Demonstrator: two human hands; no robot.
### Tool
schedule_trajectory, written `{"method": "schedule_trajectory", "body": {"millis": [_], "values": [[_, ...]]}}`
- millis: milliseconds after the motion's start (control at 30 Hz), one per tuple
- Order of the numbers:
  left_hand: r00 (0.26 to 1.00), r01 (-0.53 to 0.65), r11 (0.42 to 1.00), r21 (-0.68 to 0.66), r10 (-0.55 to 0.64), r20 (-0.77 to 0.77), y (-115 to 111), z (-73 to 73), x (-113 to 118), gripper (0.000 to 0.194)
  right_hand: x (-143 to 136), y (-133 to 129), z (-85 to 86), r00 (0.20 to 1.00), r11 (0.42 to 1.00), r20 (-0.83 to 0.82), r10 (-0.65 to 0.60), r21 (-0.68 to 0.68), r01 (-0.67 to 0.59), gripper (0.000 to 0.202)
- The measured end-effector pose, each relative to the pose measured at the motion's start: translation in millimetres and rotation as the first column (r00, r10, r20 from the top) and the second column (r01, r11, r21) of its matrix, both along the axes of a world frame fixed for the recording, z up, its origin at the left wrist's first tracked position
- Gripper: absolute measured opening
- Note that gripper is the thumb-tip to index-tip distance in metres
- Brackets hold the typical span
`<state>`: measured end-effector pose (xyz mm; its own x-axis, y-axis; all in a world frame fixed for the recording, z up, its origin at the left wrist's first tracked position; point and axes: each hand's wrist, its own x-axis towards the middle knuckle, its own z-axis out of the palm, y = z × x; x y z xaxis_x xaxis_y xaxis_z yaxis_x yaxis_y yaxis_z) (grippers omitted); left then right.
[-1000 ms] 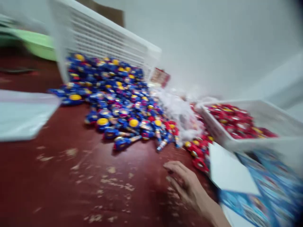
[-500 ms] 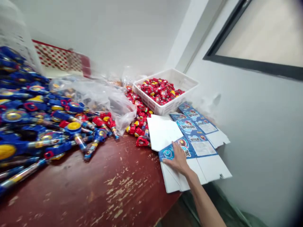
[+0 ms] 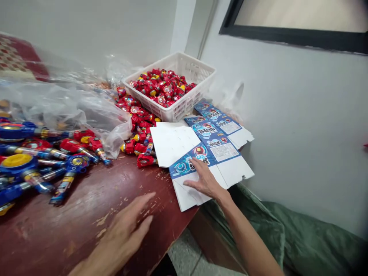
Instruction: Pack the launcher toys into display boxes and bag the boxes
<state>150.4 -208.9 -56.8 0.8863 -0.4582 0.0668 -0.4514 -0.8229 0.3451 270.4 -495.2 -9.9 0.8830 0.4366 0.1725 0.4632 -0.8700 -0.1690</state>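
My right hand [image 3: 204, 181] rests on a flattened printed carton [image 3: 221, 149], blue with white flaps, at the table's right corner. Its thumb and fingers are spread over the blue panel and the white flap below. Over the dark red table [image 3: 115, 191], my left hand [image 3: 126, 226] hangs with thumb and fingers apart and nothing in it, slightly blurred. It is nearest to the carton's lower left edge, without touching it. A second blue flat carton [image 3: 220, 120] lies behind the first.
A white plastic basket [image 3: 175, 113] of red toys stands behind the cartons. More red toys [image 3: 140, 130] lie beside it. Blue toys with tube handles [image 3: 20, 168] are heaped at the left, partly under a clear plastic bag [image 3: 94, 115]. Green cloth [image 3: 310, 226] lies below the table's right edge.
My left hand has come into view from below. My right hand still lies on the carton, its fingers shifted a little. The view has turned right, so everything sits further left.
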Motion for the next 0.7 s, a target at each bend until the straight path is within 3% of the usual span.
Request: {"method": "schedule_trajectory", "body": {"millis": [100,200,300,400,467,533,633,700], "values": [[0.992,-0.046,0.982,-0.182,0.065,0.104,-50,8.2,31,0.060,-32,-12,-11.3,0.994,0.992,-0.016,-0.112,-0.062,0.111,0.099],[0.987,-0.032,0.974,-0.222,0.066,0.145,-82,4.7,47,0.049,-50,-11,-28.5,0.979,0.965,0.032,-0.201,-0.165,0.203,0.085],[0.980,-0.015,0.975,-0.223,0.059,0.192,-86,-7.5,46,0.047,-56,0,-40.3,0.977,0.938,0.103,-0.186,-0.279,0.207,0.070],[0.954,-0.014,0.945,-0.328,0.111,0.277,-76,-17.0,43,0.043,-60,8,-35.5,0.979,0.890,0.180,-0.095,-0.425,0.164,0.058],[0.930,-0.037,0.915,-0.401,0.178,0.321,-69,-15.8,44,0.038,-63,6,-17.8,0.973,0.853,0.230,0.014,-0.511,0.109,0.051],[0.892,-0.030,0.898,-0.439,0.222,0.394,-65,-7.0,46,0.036,-62,-3,11.7,0.944,0.839,0.311,0.112,-0.539,0.078,0.050],[0.837,0.061,0.897,-0.438,0.193,0.512,-68,17.2,56,0.036,-54,-21,65.1,0.866,0.880,0.467,0.179,-0.469,0.071,0.043],[0.824,0.109,0.900,-0.421,0.154,0.544,-81,36.1,66,0.038,-46,-31,94.9,0.832,0.905,0.519,0.196,-0.423,0.051,0.041]]}}
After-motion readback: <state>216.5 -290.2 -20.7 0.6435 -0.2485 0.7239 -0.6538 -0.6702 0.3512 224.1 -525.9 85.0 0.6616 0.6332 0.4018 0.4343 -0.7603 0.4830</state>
